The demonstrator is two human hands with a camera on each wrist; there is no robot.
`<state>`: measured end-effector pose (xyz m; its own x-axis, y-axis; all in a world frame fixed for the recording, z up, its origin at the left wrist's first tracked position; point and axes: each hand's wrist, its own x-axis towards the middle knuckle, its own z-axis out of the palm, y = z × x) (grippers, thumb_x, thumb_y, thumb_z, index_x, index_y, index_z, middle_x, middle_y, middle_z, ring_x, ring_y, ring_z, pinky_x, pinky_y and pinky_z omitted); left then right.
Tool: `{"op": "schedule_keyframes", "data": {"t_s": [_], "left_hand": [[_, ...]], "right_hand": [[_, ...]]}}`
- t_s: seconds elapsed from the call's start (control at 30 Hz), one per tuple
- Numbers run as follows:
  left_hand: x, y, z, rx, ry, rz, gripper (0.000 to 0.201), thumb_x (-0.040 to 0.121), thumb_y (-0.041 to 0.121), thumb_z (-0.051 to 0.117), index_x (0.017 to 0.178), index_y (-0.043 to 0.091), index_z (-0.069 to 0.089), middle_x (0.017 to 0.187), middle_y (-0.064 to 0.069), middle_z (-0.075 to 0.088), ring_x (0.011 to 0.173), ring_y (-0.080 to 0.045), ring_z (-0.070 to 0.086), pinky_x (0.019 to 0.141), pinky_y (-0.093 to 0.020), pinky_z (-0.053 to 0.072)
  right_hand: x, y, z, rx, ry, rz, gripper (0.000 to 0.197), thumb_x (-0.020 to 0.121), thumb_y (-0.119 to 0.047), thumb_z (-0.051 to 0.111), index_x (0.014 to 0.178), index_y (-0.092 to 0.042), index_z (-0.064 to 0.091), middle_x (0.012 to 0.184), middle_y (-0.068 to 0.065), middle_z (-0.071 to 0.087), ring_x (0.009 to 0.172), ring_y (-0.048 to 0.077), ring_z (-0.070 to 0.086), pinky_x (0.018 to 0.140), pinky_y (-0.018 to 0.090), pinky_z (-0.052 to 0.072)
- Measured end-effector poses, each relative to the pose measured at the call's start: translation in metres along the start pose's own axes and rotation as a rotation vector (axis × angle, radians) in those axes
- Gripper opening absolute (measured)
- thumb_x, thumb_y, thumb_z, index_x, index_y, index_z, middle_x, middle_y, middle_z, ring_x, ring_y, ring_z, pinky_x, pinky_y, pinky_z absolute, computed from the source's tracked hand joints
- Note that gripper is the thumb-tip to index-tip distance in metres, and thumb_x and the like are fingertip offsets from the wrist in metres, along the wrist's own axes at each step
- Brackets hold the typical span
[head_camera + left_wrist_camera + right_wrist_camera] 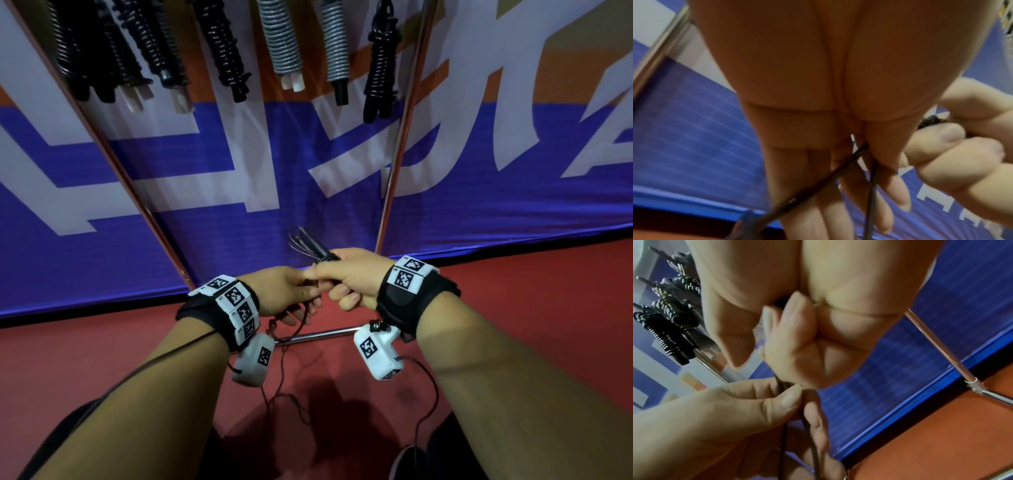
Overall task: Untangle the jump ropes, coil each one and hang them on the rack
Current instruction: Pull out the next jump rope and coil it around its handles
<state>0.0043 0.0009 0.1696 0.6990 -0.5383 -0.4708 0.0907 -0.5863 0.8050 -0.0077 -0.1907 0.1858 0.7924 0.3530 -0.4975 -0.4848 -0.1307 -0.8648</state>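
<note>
My right hand (346,277) grips the black handles (317,248) of a jump rope, which stick out past my fist toward the banner with a small wire loop beside them. My left hand (291,294) meets it from the left and pinches the thin dark cord (838,165) just below the fist. The cord (784,431) runs between my left thumb and fingers, then hangs down to the red floor (281,401). Several coiled jump ropes (222,51) hang along the top of the rack.
Two chrome rack uprights (397,150) slant down before the blue, white and orange banner (239,178). A chrome base bar (322,334) lies on the red floor below my hands. A dark shoe (407,462) shows at the bottom edge.
</note>
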Motion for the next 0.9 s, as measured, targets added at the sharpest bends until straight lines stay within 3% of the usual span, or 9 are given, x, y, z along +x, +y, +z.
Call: {"op": "schedule_keyframes", "data": {"t_s": [0.1,0.27,0.37,0.47,0.53,0.6,0.7,0.8,0.9], "left_hand": [[0.004,-0.004,0.007,-0.009,0.002,0.013,0.022,0.112,0.024,0.049,0.101,0.012,0.064,0.099,-0.008,0.075,0.093,-0.022,0.075,0.076,-0.034,0.061],[0.015,-0.021,0.013,0.115,0.055,0.002,0.026,0.108,0.013,0.051,0.085,0.011,0.064,0.086,-0.012,0.077,0.07,-0.019,0.073,0.063,-0.029,0.055],[0.016,-0.044,0.007,0.482,-0.017,-0.178,0.033,0.105,0.033,0.056,0.077,0.019,0.069,0.087,-0.004,0.08,0.061,-0.004,0.069,0.071,-0.028,0.056],[0.021,-0.054,0.006,0.609,0.067,-0.268,0.045,0.105,0.054,0.053,0.082,0.018,0.067,0.086,-0.006,0.079,0.072,-0.021,0.075,0.076,-0.031,0.056],[0.026,-0.05,0.003,0.713,0.147,-0.207,0.053,0.098,0.067,0.055,0.096,0.016,0.069,0.098,-0.003,0.075,0.091,-0.024,0.07,0.083,-0.032,0.051],[0.028,-0.04,0.0,0.549,0.254,-0.12,0.072,0.091,0.07,0.066,0.137,0.015,0.057,0.131,-0.003,0.066,0.119,-0.024,0.064,0.102,-0.035,0.049],[0.029,-0.02,-0.005,0.054,0.318,0.162,0.085,0.095,0.04,0.076,0.164,0.027,0.028,0.159,0.007,0.048,0.14,-0.01,0.052,0.119,-0.036,0.041],[0.022,-0.007,-0.01,-0.034,0.177,0.31,0.039,0.1,0.014,0.071,0.134,0.032,0.065,0.124,0.016,0.073,0.117,0.003,0.063,0.108,-0.024,0.047],[0.012,-0.006,-0.015,0.135,0.182,0.209,0.016,0.098,0.023,0.075,0.094,0.038,0.079,0.089,0.018,0.077,0.082,0.008,0.064,0.09,-0.022,0.048]], "right_hand": [[0.001,-0.004,0.004,0.102,0.113,-0.003,0.037,0.098,-0.051,0.073,0.105,-0.021,0.052,0.064,-0.001,0.05,0.046,0.007,0.027,0.041,0.016,0.017],[0.003,-0.018,0.003,0.458,0.309,-0.186,0.016,0.106,-0.021,0.06,0.095,-0.019,0.048,0.061,-0.001,0.047,0.042,0.007,0.026,0.037,0.016,0.017],[0.002,-0.029,-0.016,0.718,0.463,-0.339,0.017,0.104,-0.014,0.057,0.092,-0.018,0.047,0.062,0.0,0.048,0.043,0.009,0.026,0.038,0.02,0.016],[0.0,-0.028,-0.031,0.676,0.552,-0.386,0.016,0.104,-0.014,0.059,0.094,-0.017,0.047,0.066,0.002,0.05,0.046,0.011,0.028,0.041,0.022,0.017],[0.0,-0.025,-0.028,0.602,0.523,-0.348,0.015,0.105,-0.015,0.059,0.094,-0.017,0.048,0.066,0.003,0.05,0.044,0.01,0.028,0.04,0.021,0.018],[0.001,-0.023,-0.019,0.52,0.442,-0.298,0.015,0.106,-0.016,0.059,0.096,-0.017,0.047,0.067,0.003,0.05,0.043,0.009,0.029,0.038,0.019,0.019],[0.0,-0.021,-0.003,0.341,0.295,-0.238,0.013,0.108,-0.017,0.057,0.099,-0.015,0.048,0.064,0.002,0.05,0.042,0.009,0.029,0.039,0.018,0.019],[-0.003,-0.019,0.006,0.236,0.195,-0.182,0.014,0.108,-0.019,0.058,0.098,-0.016,0.048,0.062,0.001,0.049,0.044,0.009,0.028,0.04,0.018,0.018],[-0.007,-0.017,0.005,0.156,0.147,-0.131,0.016,0.107,-0.022,0.059,0.097,-0.017,0.048,0.064,0.0,0.05,0.048,0.01,0.029,0.04,0.02,0.018]]}}
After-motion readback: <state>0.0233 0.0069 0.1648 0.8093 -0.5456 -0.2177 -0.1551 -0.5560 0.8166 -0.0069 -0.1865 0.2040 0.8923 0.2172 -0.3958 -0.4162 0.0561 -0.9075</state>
